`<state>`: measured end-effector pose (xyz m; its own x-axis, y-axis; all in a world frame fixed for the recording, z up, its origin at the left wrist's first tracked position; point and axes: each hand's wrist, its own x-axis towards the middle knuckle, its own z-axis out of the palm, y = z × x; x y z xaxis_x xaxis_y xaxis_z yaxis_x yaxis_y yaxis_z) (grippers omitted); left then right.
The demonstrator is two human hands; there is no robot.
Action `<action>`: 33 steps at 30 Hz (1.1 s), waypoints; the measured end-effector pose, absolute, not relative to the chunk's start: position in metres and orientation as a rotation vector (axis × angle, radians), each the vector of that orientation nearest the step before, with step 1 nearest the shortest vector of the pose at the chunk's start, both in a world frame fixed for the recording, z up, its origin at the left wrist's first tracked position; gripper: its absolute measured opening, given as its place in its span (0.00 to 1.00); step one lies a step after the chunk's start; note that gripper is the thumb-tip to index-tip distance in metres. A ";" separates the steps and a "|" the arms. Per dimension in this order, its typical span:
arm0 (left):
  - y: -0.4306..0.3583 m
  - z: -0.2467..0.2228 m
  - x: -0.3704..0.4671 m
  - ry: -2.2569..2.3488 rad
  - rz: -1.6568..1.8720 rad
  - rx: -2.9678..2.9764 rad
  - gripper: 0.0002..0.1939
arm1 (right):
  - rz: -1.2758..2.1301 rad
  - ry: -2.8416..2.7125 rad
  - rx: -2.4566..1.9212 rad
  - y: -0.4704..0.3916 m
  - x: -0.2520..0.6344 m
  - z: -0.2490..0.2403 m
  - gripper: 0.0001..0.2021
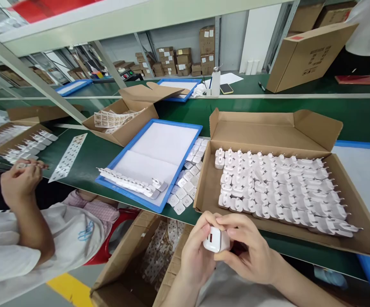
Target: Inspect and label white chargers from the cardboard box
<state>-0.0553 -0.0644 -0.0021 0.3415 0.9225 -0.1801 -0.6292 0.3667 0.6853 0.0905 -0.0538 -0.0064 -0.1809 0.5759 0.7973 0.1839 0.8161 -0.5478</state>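
Close to my body, a white USB charger plug point(213, 241) is held between both hands, its face with a dark port turned up toward me. My left hand point(198, 251) closes around its left side. From the right, my right hand point(250, 245) grips it with thumb and fingers. Just beyond my hands lies an open cardboard box point(208, 187) with rows of white charger plugs point(268, 183), prongs up. Left of the box, more white chargers point(185, 187) lie flat on the green bench, beside a blue-framed tray point(159, 145) carrying a row of plugs.
At the left, a co-worker's hands point(21, 179) hold a small white item. A label sheet point(68, 157) lies on the bench. Below stands a carton point(117, 281) with discarded sheets. Another box of label sheets point(120, 132) sits behind the tray. A bottle point(216, 82) and phone point(226, 88) stand farther back.
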 end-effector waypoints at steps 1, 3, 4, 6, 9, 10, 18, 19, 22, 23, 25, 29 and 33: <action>-0.064 -0.001 -0.057 0.595 1.065 0.565 0.18 | 0.401 -1.724 -0.596 -0.054 0.089 -0.006 0.24; -0.064 0.001 -0.060 0.586 1.027 0.610 0.18 | 0.403 -1.714 -0.594 -0.053 0.085 -0.004 0.27; -0.065 0.002 -0.062 0.596 1.024 0.657 0.18 | 0.405 -1.716 -0.591 -0.052 0.084 -0.003 0.27; -0.065 0.003 -0.066 0.626 1.052 0.782 0.17 | 0.423 -1.718 -0.588 -0.050 0.082 -0.001 0.26; -0.065 0.004 -0.071 0.654 1.093 0.869 0.18 | 0.442 -1.747 -0.599 -0.046 0.079 0.003 0.24; -0.065 0.005 -0.072 0.657 1.104 0.858 0.19 | 0.433 -1.776 -0.613 -0.046 0.078 0.005 0.22; -0.064 -0.002 -0.081 0.567 1.231 0.536 0.23 | 0.271 -2.080 -0.772 -0.046 0.070 0.014 0.13; -0.065 -0.004 -0.081 0.523 1.243 0.503 0.22 | 0.267 -2.102 -0.777 -0.046 0.069 0.014 0.12; -0.066 -0.010 -0.079 0.498 1.299 0.441 0.17 | 0.250 -2.119 -0.753 -0.047 0.062 0.015 0.11; -0.067 -0.011 -0.078 0.517 1.314 0.420 0.15 | 0.242 -2.117 -0.755 -0.048 0.059 0.015 0.11; -0.066 -0.013 -0.078 0.535 1.328 0.387 0.14 | 0.225 -2.109 -0.777 -0.050 0.053 0.014 0.11; -0.057 -0.009 -0.096 0.519 1.291 0.580 0.26 | 0.177 -2.079 -0.790 -0.050 0.057 0.019 0.13; -0.026 0.003 -0.142 1.180 1.373 1.320 0.26 | 0.088 -2.085 -1.017 -0.018 0.085 0.040 0.20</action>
